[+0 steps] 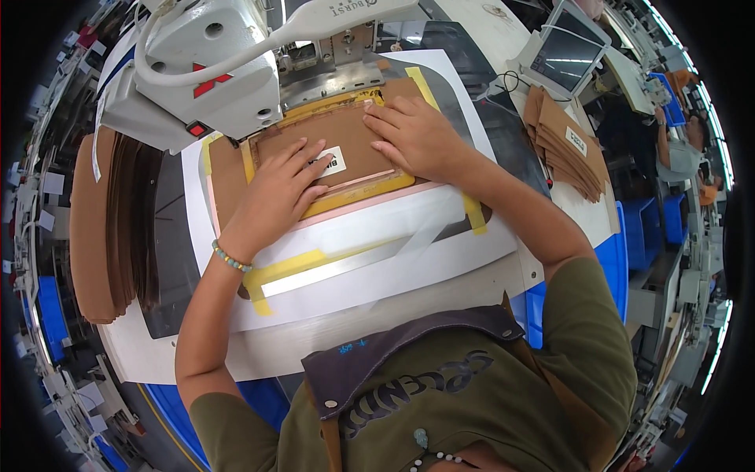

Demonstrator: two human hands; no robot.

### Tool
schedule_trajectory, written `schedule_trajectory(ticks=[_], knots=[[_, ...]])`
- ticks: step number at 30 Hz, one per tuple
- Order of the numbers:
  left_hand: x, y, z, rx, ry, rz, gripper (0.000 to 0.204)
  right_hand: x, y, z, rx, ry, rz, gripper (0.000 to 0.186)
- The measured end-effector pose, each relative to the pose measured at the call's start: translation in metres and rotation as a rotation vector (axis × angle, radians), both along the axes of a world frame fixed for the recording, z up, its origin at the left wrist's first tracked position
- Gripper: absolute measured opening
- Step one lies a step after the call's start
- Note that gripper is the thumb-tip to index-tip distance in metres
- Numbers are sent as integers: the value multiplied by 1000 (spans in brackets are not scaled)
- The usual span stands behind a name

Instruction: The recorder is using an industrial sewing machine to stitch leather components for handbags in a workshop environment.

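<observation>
A flat brown fabric piece (311, 130) with a small white label (336, 160) lies inside a yellow frame (358, 198) under the front of the sewing machine. My left hand (277, 193), with a beaded bracelet at the wrist, rests on the piece's left part. Its fingers are spread, their tips beside and over the label's edge. On the right side of the same piece lies my right hand (414, 140), palm down with fingers stretched out toward the far right corner. Neither hand grips anything.
The white sewing machine head (204, 79) looms at the far left. Tall folded brown pieces (98, 228) stand at left; another brown stack (562, 141) lies at right near a screen (568, 59). A white sheet (377, 287) with yellow tape surrounds the frame. Blue bins (613, 259) stand beside the table.
</observation>
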State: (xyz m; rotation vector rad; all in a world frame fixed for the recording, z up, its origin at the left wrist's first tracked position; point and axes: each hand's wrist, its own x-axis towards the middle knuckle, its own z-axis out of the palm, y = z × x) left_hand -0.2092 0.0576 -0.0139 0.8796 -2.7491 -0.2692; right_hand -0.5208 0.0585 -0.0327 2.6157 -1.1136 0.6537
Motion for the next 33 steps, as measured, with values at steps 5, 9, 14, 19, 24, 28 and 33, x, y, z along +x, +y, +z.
schedule_trajectory(ticks=[5, 9, 14, 19, 24, 28, 33], knots=[[-14, 3, 3, 19, 0, 11, 47, 0, -2, -1, -31, -13, 24, 32], [-25, 3, 4, 21, 13, 8, 46, 0, -3, -4, -29, -43, 24, 30], [-38, 2, 5, 35, 25, 13, 46, 2, -5, -5, -67, -85, 41, 29], [-45, 3, 8, 69, 29, 50, 46, 4, -3, -2, 15, -36, 16, 34], [-54, 3, 10, 75, 75, 70, 45, 5, -4, -1, 108, 38, -15, 41], [-61, 4, 11, 21, 78, 71, 45, 7, -7, -2, -53, -44, 33, 35], [-65, 5, 13, 34, 90, 120, 43, 6, -5, 1, 101, 47, 12, 43]])
